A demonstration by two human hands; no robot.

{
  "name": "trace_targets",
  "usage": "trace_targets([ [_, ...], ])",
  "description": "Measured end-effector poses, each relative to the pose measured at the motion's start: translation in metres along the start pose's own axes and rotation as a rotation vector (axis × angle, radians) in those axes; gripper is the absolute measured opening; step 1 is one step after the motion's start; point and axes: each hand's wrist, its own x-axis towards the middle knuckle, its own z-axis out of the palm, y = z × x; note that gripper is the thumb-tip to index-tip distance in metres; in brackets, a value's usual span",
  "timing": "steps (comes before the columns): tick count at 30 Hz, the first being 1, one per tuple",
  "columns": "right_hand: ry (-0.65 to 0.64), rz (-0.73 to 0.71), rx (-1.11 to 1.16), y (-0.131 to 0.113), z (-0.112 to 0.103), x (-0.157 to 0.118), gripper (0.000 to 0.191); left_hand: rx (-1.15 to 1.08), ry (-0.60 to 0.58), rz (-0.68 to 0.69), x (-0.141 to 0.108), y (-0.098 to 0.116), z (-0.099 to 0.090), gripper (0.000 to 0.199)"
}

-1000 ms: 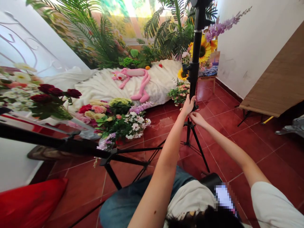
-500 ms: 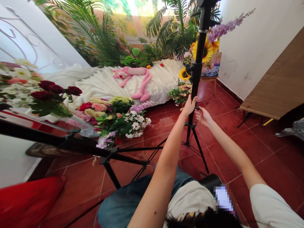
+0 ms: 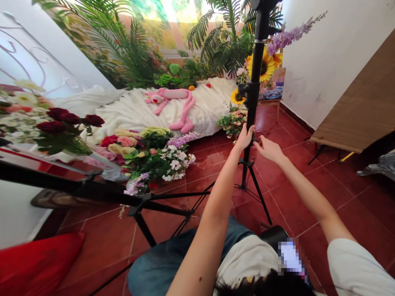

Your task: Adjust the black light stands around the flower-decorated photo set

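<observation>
A black light stand (image 3: pixel 253 96) rises upright from the floor in front of me, its top cut off by the frame. Wrapped round its pole, a little above the spread legs, is my left hand (image 3: pixel 246 137). On the pole's right side a small black tightening knob (image 3: pixel 254 142) partly shows. My right hand (image 3: pixel 269 149) pinches at this knob with thumb and fingers, its back turned up.
A second black stand (image 3: pixel 108 192) leans in from the left, its legs crossing the floor. Artificial flowers (image 3: pixel 154 154) stand before a white fur-covered platform (image 3: pixel 120 109) bearing a pink plush toy (image 3: pixel 175 94). At right is a brown board (image 3: pixel 354 98); a red cloth (image 3: pixel 40 261) lies lower left.
My right hand has turned at the knob, from fingers facing up to the back of the hand showing, with the wrist raised. My left hand keeps its grip on the pole.
</observation>
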Motion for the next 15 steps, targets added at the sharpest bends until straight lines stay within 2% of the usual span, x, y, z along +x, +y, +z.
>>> trace_targets([
  [3, -0.036, -0.108, -0.155, -0.01, -0.009, 0.006, 0.024, -0.069, -0.025, -0.073, -0.002, 0.004, -0.001, 0.045],
  [8, -0.042, -0.08, 0.028, -0.018, -0.013, 0.04, 0.03, -0.163, -0.035, -0.1, -0.001, 0.007, -0.002, 0.034],
  [13, -0.04, -0.034, 0.109, -0.029, 0.003, 0.071, 0.026, -0.245, -0.025, -0.17, -0.002, 0.007, -0.004, 0.024],
  [15, -0.077, -0.012, 0.23, -0.034, 0.014, 0.081, 0.022, -0.273, -0.014, -0.206, -0.004, 0.007, -0.005, 0.023],
])
